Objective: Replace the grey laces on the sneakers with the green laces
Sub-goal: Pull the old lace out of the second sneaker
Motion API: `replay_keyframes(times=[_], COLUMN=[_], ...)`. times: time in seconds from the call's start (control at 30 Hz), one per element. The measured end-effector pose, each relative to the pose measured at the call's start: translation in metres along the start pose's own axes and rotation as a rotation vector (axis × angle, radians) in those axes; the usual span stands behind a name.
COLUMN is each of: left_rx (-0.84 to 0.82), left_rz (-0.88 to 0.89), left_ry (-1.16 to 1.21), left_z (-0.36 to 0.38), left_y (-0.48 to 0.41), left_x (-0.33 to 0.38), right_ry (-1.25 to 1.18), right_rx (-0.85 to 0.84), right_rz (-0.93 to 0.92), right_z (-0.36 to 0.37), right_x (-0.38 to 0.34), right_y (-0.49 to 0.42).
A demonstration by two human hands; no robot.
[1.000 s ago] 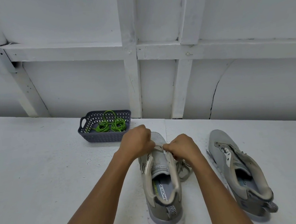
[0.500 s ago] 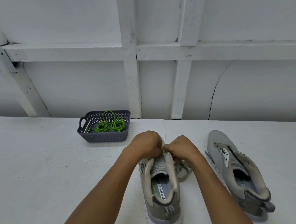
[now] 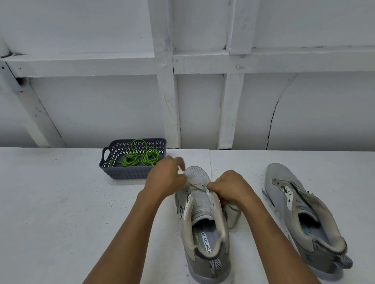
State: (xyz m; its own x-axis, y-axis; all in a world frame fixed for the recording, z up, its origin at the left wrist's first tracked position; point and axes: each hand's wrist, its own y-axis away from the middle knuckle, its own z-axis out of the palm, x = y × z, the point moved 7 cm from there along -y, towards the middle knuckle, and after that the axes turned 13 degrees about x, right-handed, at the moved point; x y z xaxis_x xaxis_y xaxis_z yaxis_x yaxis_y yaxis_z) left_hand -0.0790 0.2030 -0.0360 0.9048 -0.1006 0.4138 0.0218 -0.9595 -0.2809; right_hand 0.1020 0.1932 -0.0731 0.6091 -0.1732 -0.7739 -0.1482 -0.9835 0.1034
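- A grey mesh sneaker with a white sole [image 3: 204, 231] stands on the white painted surface [image 3: 40, 213], toe pointing away from the person.
- The left hand [image 3: 165, 179] hovers over the toe, and its grip is clamped on a strand of the pale grey lace [image 3: 195, 185], pulled taut out of the front eyelets.
- The right hand [image 3: 231, 188] sits at the shoe's right eyelet edge with its fingers curled. Its grip is closed on the same lace, whose loose end trails onto the surface beside the shoe.
- A second grey mesh sneaker [image 3: 303, 210] lies to the right, apart from the first, toe also pointing away.
- The bright green coiled laces [image 3: 140, 159] lie in a dark grey perforated plastic basket [image 3: 125, 172], which stands just beyond the left hand, close to the white panelled wall [image 3: 110, 108].
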Motion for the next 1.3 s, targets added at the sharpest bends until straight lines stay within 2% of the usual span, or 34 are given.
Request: replay_keyframes(times=[0.07,0.13,0.23,0.3,0.43,0.57,0.7,0.73,0.8,0.87,0.97,1.03,1.1,1.17,1.3], left_rx=[-0.079,-0.155,-0.177,-0.162,-0.136,-0.071,-0.027,-0.013,-0.014,-0.091,-0.293,-0.333,-0.295,-0.248,-0.117], left_rz=[0.141,0.242,0.278,0.294,0.158,-0.098,-0.235,-0.262,-0.274,-0.182,0.082,0.119,0.12,0.095,-0.213], left_ry=[-0.025,-0.16,-0.271,-0.212,0.109,0.697,1.204,1.223,1.069,0.729,0.119,-0.028,-0.022,0.105,0.773], left_z=[0.007,0.02,0.031,0.028,0.006,-0.026,-0.049,-0.047,-0.039,-0.021,0.015,0.028,0.029,0.022,-0.012], left_y=[0.002,0.007,0.006,0.003,-0.003,-0.004,0.0,0.0,0.001,0.002,0.009,0.012,0.011,0.009,0.003], left_x=[0.026,0.046,0.055,0.056,0.037,0.012,0.009,0.007,0.009,0.018,0.035,0.039,0.04,0.04,0.023], right_ry=[0.01,0.01,0.003,-0.016,-0.036,-0.021,-0.017,-0.016,-0.011,-0.002,-0.003,-0.002,-0.007,-0.026,-0.03], right_rx=[-0.002,-0.002,0.003,0.003,0.001,0.006,0.0,-0.001,-0.002,0.001,0.002,0.007,0.009,0.009,0.024], right_rz=[-0.003,-0.003,-0.006,0.002,0.011,-0.006,-0.006,-0.002,-0.002,-0.007,-0.012,-0.006,-0.005,-0.008,-0.012], right_z=[-0.001,-0.001,-0.001,-0.001,-0.001,0.0,0.002,0.002,0.003,0.002,0.002,0.001,0.001,0.001,0.001], right_x=[-0.001,0.0,0.002,0.005,0.007,0.006,0.007,0.007,0.007,0.006,0.006,0.006,0.007,0.008,0.009], right_y=[0.0,0.0,0.0,0.0,-0.001,-0.003,-0.005,-0.005,-0.005,-0.005,-0.003,-0.003,-0.002,-0.001,-0.003])
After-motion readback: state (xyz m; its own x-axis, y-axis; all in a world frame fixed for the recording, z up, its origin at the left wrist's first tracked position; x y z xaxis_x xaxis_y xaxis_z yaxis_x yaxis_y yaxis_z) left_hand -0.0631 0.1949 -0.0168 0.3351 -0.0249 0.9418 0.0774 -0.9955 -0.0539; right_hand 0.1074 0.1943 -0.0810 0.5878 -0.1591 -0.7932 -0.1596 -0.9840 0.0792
